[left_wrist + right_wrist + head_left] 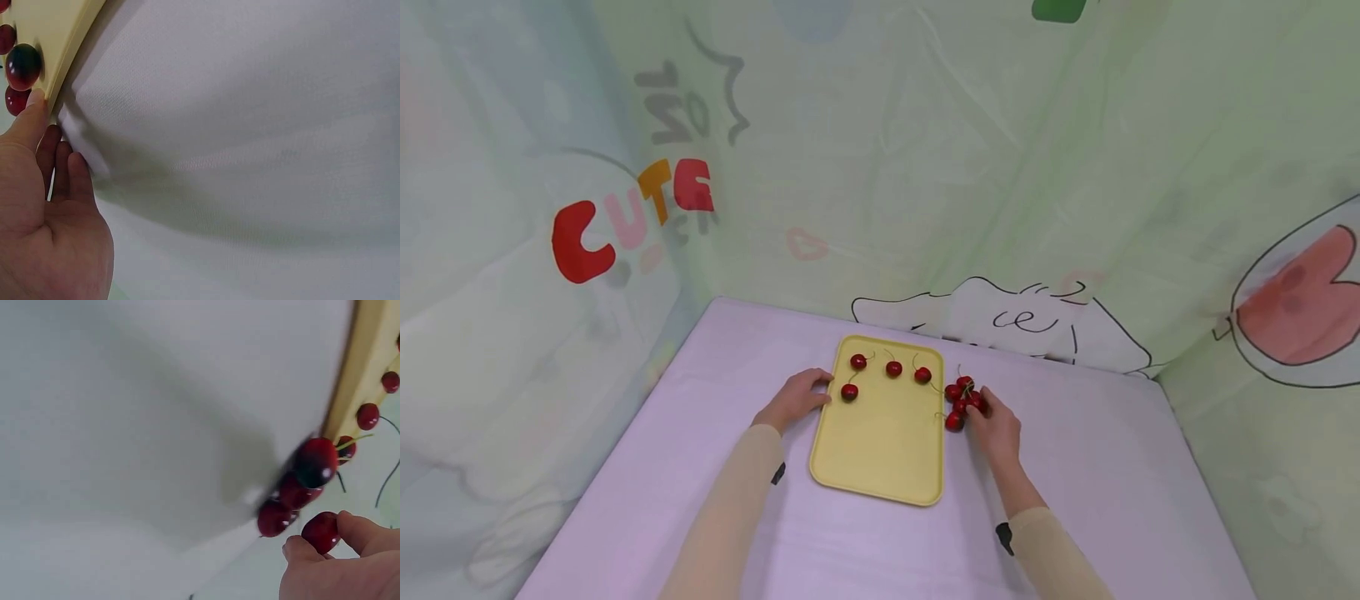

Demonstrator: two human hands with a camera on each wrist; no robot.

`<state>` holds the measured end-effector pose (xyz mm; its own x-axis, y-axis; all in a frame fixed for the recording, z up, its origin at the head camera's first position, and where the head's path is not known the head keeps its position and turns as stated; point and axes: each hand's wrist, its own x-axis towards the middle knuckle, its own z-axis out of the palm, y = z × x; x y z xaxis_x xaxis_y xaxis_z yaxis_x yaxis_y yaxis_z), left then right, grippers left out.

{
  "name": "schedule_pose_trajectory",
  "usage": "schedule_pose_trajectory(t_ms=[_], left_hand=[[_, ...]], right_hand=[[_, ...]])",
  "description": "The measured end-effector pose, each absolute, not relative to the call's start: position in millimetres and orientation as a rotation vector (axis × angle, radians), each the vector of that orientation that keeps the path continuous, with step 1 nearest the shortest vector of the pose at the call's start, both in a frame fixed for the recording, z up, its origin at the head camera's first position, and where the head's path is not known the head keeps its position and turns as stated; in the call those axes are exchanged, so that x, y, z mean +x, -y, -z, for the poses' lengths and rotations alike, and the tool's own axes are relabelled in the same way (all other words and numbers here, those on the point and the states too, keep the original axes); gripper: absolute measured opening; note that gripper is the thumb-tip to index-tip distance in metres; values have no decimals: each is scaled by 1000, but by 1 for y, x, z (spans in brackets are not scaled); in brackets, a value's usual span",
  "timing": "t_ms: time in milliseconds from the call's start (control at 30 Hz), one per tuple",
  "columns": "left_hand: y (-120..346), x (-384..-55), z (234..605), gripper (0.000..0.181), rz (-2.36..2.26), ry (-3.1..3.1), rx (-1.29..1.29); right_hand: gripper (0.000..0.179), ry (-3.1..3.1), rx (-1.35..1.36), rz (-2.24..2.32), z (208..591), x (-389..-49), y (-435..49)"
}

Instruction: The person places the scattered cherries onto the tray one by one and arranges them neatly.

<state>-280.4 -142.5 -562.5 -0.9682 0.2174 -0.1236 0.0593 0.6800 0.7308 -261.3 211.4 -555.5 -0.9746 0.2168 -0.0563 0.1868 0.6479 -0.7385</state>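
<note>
A shallow yellow tray (880,446) lies on the table with several dark red cherries (893,368) near its far end, three in a row along the back and one in front at the left. Its left rim is held by my left hand (793,397), the thumb (36,100) on the edge and the other fingers just outside it. To the right of the tray sits a cluster of stemmed cherries (953,392). At that cluster my right hand (997,429) pinches one cherry (320,533) between thumb and fingers.
A pale lilac cloth (700,500) covers the table. Printed fabric walls (865,167) enclose it at the back and both sides. The cherry cluster sits close against the tray's right rim.
</note>
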Motion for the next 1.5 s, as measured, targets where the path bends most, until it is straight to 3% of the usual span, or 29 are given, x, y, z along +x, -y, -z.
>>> schedule_pose_trajectory(t_ms=[733, 1500], left_hand=[[142, -282, 558, 40, -1155, -2677, 183], [142, -281, 558, 39, -1169, -2670, 195]], right_hand=[[52, 2802, -83, -1324, 521, -286, -135], [42, 2978, 45, -1191, 548, -284, -93]])
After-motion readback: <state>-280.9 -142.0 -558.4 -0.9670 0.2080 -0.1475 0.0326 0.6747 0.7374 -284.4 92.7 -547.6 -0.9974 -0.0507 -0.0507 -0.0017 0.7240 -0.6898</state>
